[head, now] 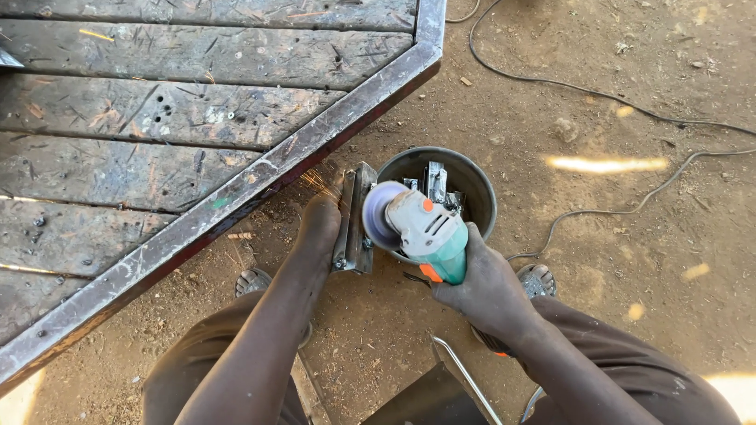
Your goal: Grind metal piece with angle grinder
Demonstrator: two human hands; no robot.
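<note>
- The fingers of the right hand (482, 285) are wrapped tight round the body of a green and grey angle grinder (421, 232), whose disc faces left toward a steel bracket (354, 220)
- The fingers of the left hand (319, 224) press down on the left side of that bracket; they seem to be curled over its edge, though the hand hides the grip itself
- The bracket stands on the dirt floor (614, 260), between the hand and the grinder's disc, with a few sparks (319, 179) showing just above the left hand
- A dark round bucket (468, 185) sits on the floor right behind the grinder, with pieces of metal inside it
- A heavy frame of steel edging and worn wooden planks (157, 118) fills the upper left, its slanted steel edge running close to the left hand
- A black cable (598, 96) trails across the floor at the upper right
- Both sandalled feet rest on the floor beside the work, one on each side
</note>
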